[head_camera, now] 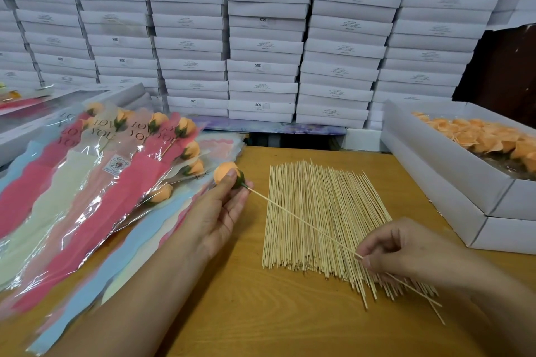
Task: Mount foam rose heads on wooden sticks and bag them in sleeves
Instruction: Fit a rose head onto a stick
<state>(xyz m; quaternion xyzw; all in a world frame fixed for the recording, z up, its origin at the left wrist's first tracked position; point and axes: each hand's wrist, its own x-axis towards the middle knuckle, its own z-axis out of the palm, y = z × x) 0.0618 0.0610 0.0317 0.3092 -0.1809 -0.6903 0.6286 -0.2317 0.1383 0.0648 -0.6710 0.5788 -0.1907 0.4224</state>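
Rose head meets stick above the wooden surface.

At far left, bagged roses in printed sleeves lie fanned across the surface. The left hand holds an orange foam rose head, its grip pinching the bloom between thumb and fingers. A single wooden stick runs from the rose's green base down to the right hand, whose grip pinches the stick near its lower end. A pile of sticks lies beneath. At far right, a white box holds loose orange rose heads.
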